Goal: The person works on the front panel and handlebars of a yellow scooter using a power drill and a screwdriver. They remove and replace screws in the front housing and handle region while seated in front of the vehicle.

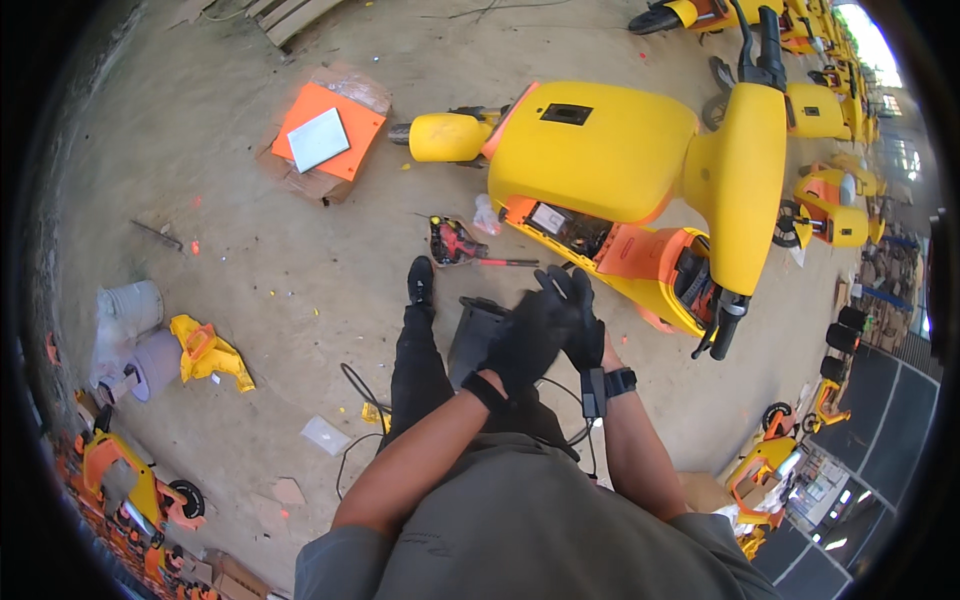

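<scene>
A dark grey, box-shaped plastic part (478, 335) is seen in front of the person, just below the yellow scooter (610, 160) that lies on its side on the concrete floor (270, 270). The part's right side is covered by the left hand (525, 340), which is clad in a black glove; whether its fingers are closed on the part cannot be told. The right hand (580, 320), also black-gloved and with a black band at the wrist, is laid against the left one, its fingers stretched upward and loosely spread; a grip cannot be made out.

Just left of the scooter's open orange underside (640, 250), a red and black power tool (455, 242) is laid on the floor. Further left of the scooter, an orange panel (345, 140) with a pale grey plate (318, 139) on it is set on cardboard. Well to the lower left of the scooter, a loose yellow body panel (208, 352) is lying. Black cables (352, 385) are trailed across the floor beside the person's black-trousered leg (418, 350).
</scene>
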`<state>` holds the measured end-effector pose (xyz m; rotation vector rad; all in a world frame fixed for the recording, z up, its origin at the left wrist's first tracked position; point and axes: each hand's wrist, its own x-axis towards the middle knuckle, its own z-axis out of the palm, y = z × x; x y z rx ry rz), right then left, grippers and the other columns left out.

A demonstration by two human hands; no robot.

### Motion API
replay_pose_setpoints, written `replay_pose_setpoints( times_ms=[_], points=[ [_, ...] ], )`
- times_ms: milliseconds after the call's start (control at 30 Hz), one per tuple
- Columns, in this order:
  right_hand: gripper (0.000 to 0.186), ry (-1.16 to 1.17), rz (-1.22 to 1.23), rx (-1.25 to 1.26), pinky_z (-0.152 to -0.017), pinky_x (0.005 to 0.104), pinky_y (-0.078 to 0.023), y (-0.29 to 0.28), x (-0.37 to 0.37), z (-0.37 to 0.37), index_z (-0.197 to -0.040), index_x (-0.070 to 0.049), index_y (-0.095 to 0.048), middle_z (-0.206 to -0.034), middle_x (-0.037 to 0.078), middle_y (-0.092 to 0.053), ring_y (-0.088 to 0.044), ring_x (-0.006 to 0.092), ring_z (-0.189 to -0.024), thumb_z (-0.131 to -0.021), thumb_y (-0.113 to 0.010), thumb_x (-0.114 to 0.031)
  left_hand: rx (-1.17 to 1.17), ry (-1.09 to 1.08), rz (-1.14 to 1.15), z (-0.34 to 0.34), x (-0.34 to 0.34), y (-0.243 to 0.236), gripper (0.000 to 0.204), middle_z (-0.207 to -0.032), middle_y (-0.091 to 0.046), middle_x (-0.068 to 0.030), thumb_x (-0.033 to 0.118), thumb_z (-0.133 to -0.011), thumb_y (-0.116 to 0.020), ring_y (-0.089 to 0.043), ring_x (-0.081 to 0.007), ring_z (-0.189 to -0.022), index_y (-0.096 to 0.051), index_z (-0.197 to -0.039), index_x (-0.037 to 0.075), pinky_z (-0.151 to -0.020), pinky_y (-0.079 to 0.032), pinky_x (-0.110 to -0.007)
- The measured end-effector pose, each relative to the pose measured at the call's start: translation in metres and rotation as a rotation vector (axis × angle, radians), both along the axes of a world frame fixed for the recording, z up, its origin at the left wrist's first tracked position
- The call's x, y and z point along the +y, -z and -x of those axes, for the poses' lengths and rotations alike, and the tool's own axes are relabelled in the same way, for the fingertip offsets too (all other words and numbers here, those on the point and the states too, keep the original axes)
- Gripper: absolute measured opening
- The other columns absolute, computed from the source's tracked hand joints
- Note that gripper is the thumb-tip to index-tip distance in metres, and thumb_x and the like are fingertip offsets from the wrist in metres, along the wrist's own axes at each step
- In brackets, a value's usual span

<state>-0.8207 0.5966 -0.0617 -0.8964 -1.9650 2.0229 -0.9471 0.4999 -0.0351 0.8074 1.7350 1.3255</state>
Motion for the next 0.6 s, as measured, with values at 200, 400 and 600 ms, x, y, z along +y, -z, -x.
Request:
replay_pose_setpoints(
  times_ms=[200, 400, 600],
  points=[
    [0.053, -0.254, -0.089, -0.316, -0.111, 0.0437, -0.043, 0.044, -0.022, -0.019, -0.152, -0.015, -0.041, -0.149, 0.015, -0.049, -0.051, 0.0278, -0.136, -0.102, -0.053, -0.024, 0.177, 0.304, -0.014, -0.013, 0.004, 0.001, 0.018, -0.093, -0.062, -0.021, 0.011, -0.08, -0.069, -0.062, -0.0428, -0.091, -0.064, -0.093, -0.001, -0.076, -0.049, -0.048],
    [0.048, -0.33, -0.075, -0.455, -0.107, 0.0396, -0.047, 0.063, -0.042, -0.05, -0.146, -0.009, -0.051, -0.139, 0.017, -0.06, -0.056, 0.0288, -0.131, -0.099, -0.054, -0.013, 0.266, 0.463, 0.107, -0.021, -0.01, 0.039, 0.03, -0.108, -0.068, -0.0257, 0.007, -0.082, -0.064, -0.065, -0.0432, -0.103, -0.069, -0.111, 0.002, -0.087, -0.052, -0.049],
    [0.036, -0.35, -0.101, -0.667, -0.101, 0.0416, -0.05, 0.084, -0.065, -0.072, -0.127, -0.006, -0.066, -0.121, 0.019, -0.07, -0.064, 0.0353, -0.117, -0.094, -0.052, -0.01, 0.201, 0.606, 0.225, -0.025, -0.014, 0.05, 0.028, -0.109, -0.067, -0.0254, 0.011, -0.078, -0.068, -0.066, -0.0433, -0.1, -0.065, -0.105, 0.001, -0.084, -0.052, -0.047]
  ],
)
